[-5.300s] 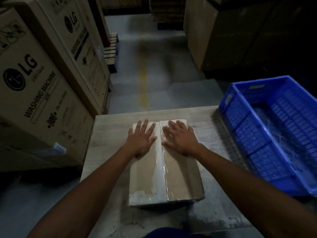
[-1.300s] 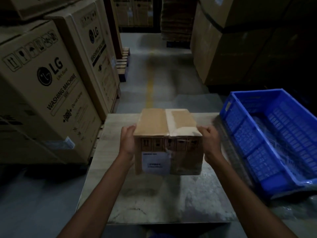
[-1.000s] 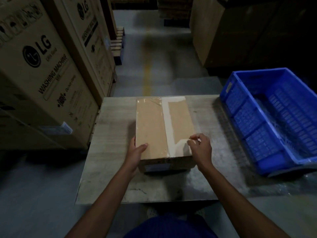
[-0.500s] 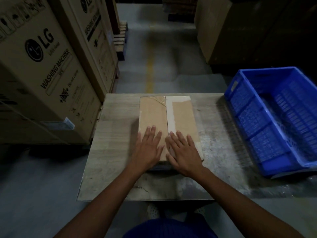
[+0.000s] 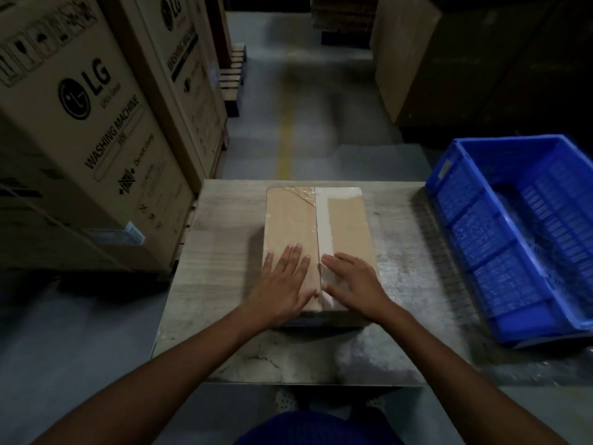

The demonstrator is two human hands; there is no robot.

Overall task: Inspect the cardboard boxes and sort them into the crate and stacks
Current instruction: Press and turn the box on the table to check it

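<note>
The left grip (image 5: 282, 284), a bare hand, lies flat with its fingers straight and close together, holding nothing, palm down on the top of a brown rectangular cardboard box (image 5: 288, 220). The right grip (image 5: 353, 284) lies flat in the same way just beside it, fingers straight and angled toward the left. Between the two runs a pale strip of tape (image 5: 322, 226) along the box's middle seam. The box lies flat in the middle of a grey wood-grain worktop (image 5: 224, 252). To the right, apart from the box, stands a blue slatted plastic crate (image 5: 500, 252). On the left rise tall brown cartons printed "LG WASHING MACHINE" (image 5: 90, 139). Beyond, a yellow line (image 5: 285, 142) marks the grey floor.
</note>
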